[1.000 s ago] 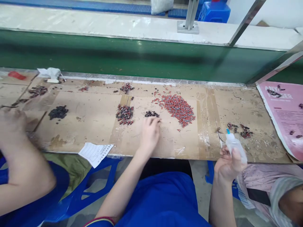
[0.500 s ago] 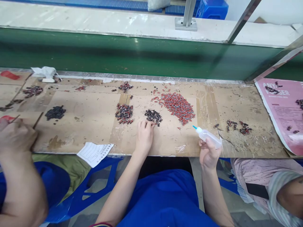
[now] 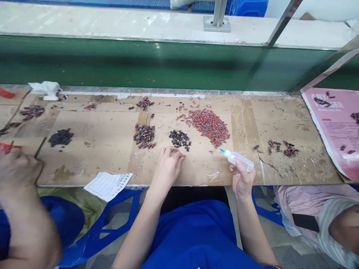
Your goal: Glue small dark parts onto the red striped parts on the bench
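My right hand (image 3: 243, 179) is wrapped round a clear squeeze bottle (image 3: 239, 160), whose teal nozzle points left toward the red parts. My left hand (image 3: 167, 166) is closed in a pinch over the cardboard, its fingertips just below a pile of small black parts (image 3: 179, 139). What it pinches is too small to make out. Up and to the right of the black pile spreads a big heap of small red-and-silver parts (image 3: 209, 127). Left of the black pile lies a cluster of parts with both red and black on them (image 3: 144, 135).
A co-worker's hand (image 3: 18, 166) is at the far left, near another black pile (image 3: 61, 137). A paper slip (image 3: 108, 185) overhangs the front edge. Scattered dark parts (image 3: 291, 149) and a pink sheet (image 3: 331, 127) lie right. Behind runs a green belt (image 3: 157, 67).
My left hand has drawn back slightly from the black pile, its fingers still pinched. The bottle in my right hand has shifted a little left. The whole view has moved slightly.
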